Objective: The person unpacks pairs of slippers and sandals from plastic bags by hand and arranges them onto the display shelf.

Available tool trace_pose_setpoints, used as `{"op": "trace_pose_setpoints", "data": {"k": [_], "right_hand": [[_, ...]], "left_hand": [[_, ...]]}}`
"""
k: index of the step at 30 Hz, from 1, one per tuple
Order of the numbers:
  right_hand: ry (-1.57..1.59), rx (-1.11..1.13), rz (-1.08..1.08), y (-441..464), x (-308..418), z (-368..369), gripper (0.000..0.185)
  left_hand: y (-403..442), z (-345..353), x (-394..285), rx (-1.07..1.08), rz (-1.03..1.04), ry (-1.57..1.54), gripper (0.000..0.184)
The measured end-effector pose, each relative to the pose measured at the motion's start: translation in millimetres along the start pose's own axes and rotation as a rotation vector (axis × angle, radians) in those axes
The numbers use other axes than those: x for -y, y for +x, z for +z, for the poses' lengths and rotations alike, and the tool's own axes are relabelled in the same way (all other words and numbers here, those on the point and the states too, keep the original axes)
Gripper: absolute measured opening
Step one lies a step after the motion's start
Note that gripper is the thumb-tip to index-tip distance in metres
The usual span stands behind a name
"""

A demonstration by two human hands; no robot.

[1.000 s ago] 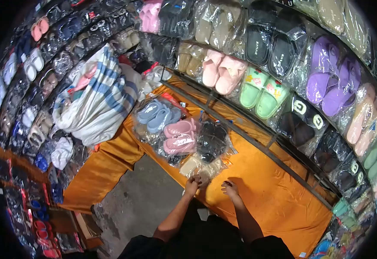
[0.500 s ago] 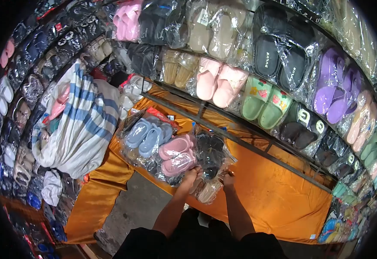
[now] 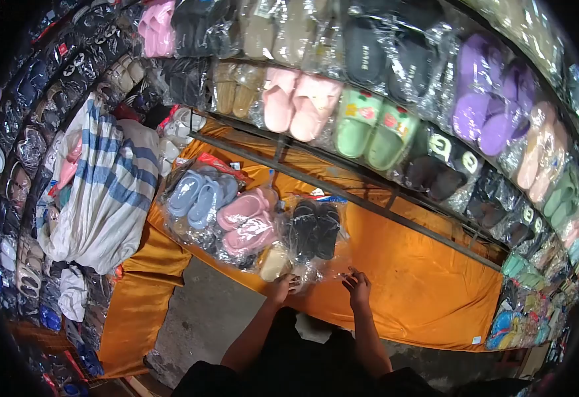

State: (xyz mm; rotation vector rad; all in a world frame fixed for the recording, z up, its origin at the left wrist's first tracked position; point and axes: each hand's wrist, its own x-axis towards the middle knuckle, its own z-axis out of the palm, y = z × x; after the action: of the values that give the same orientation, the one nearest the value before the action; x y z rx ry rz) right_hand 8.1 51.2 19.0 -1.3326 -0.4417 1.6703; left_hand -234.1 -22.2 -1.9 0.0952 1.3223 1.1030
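The left hand (image 3: 283, 288) is at the near edge of the table, its fingers bent inward against clear plastic (image 3: 310, 270) just below the beige slipper (image 3: 275, 263); whether it pinches the plastic or only touches it, I cannot tell. The right hand (image 3: 358, 287) is apart from it to the right, above the orange cloth (image 3: 428, 284), with its fingers loosely curved and spread and nothing visible in its grasp. The clear plastic lies between the two hands (its glare hides where one bag ends and the next begins). The beige slipper is at the near edge of the heap, partly under shiny wrapping. Just beyond the plastic, the black pair (image 3: 314, 229) lies side by side in its own wrapping, toes and heels pointing away from and toward the person. To its left is the pink pair (image 3: 245, 221), and farther left the blue pair (image 3: 200, 195), with something red (image 3: 222, 166) behind it. A dark rail (image 3: 332, 182) runs along the back of the cloth, and above it hang or stand the green pair (image 3: 374, 130) and, farther right, the purple pair (image 3: 488, 99). A striped sack (image 3: 107, 198) slumps to the left.
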Motion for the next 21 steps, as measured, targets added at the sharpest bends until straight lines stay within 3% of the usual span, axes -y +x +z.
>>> {"op": "trace_pose_setpoints", "data": {"k": [7, 9, 12, 15, 17, 18, 19, 21], "right_hand": [[0.038, -0.017, -0.035, -4.4, 43.6, -111.9, 0.015], [0.047, -0.039, -0.060, -5.0, 49.4, -148.2, 0.016], [0.093, -0.109, 0.002, -12.9, 52.9, -205.4, 0.018], [0.003, -0.113, 0.061, -32.4, 55.1, -252.7, 0.022], [-0.308, -0.043, 0.239, -36.3, 45.2, -288.8, 0.024], [-0.480, -0.069, 0.330, -33.5, 32.3, -310.7, 0.023], [-0.481, -0.066, 0.333, -24.8, 15.0, -332.3, 0.023], [-1.081, -0.140, -0.008, -10.3, -12.6, -363.9, 0.032]], "left_hand": [[-5.4, 74.0, 97.0, -0.103, 0.019, 0.093, 0.029], [-15.2, 104.9, 125.7, -0.024, -0.034, 0.093, 0.039], [-30.2, 143.4, 176.4, -0.072, -0.156, 0.146, 0.035], [-22.8, 135.9, 234.7, -0.032, -0.236, 0.249, 0.033], [9.5, 104.7, 296.3, -0.094, -0.168, 0.260, 0.028], [19.4, 91.5, 319.3, -0.128, -0.023, 0.227, 0.027], [12.6, 95.0, 318.7, -0.132, -0.023, 0.227, 0.027], [-6.5, 111.2, 297.0, -0.358, 0.619, 0.569, 0.034]]}}
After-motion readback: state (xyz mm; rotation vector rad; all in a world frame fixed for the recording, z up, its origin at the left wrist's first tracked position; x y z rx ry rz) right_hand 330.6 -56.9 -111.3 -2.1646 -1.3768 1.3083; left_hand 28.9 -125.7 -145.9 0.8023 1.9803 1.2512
